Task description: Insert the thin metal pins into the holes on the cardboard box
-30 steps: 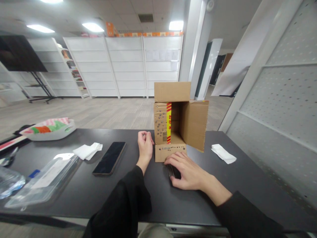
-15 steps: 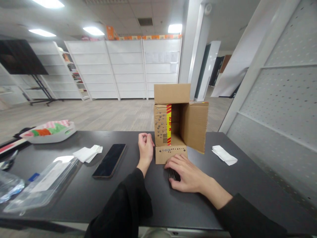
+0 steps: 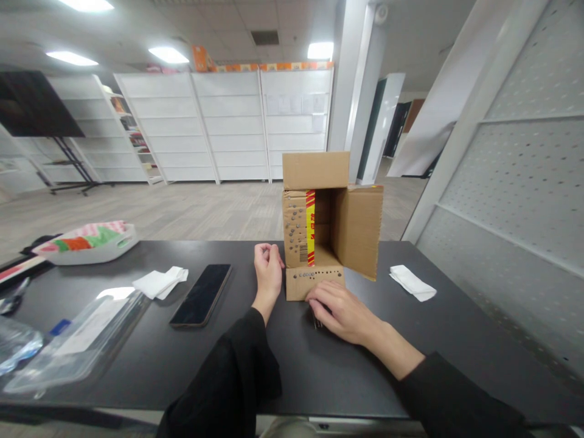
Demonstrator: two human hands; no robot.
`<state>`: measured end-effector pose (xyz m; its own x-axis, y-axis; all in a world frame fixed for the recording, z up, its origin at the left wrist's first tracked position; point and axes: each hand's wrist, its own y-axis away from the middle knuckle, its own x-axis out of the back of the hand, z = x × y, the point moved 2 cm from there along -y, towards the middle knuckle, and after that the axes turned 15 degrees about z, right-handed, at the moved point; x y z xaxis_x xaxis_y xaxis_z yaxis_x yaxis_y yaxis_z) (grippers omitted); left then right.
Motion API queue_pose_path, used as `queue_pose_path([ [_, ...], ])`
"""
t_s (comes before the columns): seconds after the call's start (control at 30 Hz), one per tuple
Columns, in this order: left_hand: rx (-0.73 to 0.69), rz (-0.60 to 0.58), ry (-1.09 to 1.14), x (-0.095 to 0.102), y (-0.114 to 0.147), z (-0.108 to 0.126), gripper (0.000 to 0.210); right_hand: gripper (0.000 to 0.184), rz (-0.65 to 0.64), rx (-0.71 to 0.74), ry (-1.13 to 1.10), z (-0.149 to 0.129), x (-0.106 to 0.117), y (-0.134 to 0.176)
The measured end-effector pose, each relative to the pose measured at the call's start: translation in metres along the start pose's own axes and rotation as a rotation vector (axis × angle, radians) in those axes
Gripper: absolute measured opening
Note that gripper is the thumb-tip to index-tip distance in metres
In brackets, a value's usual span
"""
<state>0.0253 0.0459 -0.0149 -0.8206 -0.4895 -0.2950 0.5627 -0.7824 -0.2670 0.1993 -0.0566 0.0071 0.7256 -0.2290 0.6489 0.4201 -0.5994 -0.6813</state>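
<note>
A cardboard box [image 3: 295, 237] stands upright on the dark table, its front open and its flaps spread. Round grey metal heads dot its left front panel. The lower flap [image 3: 294, 291] carries a row of similar heads and dark holes. Beside the box's left edge, my left hand [image 3: 269, 267] is closed with its fingers curled; whatever it holds is hidden. My right hand [image 3: 340, 311] lies low before the lower flap, fingers and thumb drawn together over thin metal pieces like nails [image 3: 317, 323]. Only the ends of these pieces show beneath the hand.
A black phone [image 3: 201, 296] lies left of my left arm. Folded white tissues [image 3: 160, 283] and another tissue [image 3: 412, 283] lie on either side. Farther left are a clear plastic case [image 3: 75, 344], a crumpled clear plastic thing [image 3: 17, 344] and a white basket [image 3: 86, 255] holding colourful cloth.
My right hand's thumb has drawn in toward the fingers, covering more of the thin metal pieces. My left hand stays closed by the box. The view has shifted slightly.
</note>
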Motion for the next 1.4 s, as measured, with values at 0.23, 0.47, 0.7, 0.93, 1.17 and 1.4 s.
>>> queue_pose_path([
  [0.23, 0.002, -0.005, -0.006, 0.000, 0.000, 0.000, 0.019, 0.020, 0.381, -0.185, -0.046, 0.019, 0.003, 0.000],
  [0.47, 0.008, -0.008, -0.004, 0.000, 0.000, 0.000, 0.020, 0.026, 0.508, -0.278, -0.003, 0.033, 0.001, -0.002],
  [0.7, 0.012, -0.006, -0.004, -0.001, 0.000, 0.002, 0.020, 0.029, 0.439, -0.272, 0.013, 0.036, -0.006, -0.004],
  [0.93, 0.011, -0.006, 0.005, -0.001, -0.001, -0.001, 0.020, 0.025, 0.395, -0.201, 0.048, 0.034, -0.008, -0.005],
  [1.17, 0.011, -0.008, 0.016, -0.001, 0.000, -0.001, 0.019, 0.024, 0.366, -0.193, 0.069, 0.034, -0.008, -0.005],
  [1.4, 0.007, -0.005, 0.020, -0.001, 0.000, 0.002, 0.019, 0.023, 0.354, -0.193, 0.089, 0.032, -0.008, -0.006],
])
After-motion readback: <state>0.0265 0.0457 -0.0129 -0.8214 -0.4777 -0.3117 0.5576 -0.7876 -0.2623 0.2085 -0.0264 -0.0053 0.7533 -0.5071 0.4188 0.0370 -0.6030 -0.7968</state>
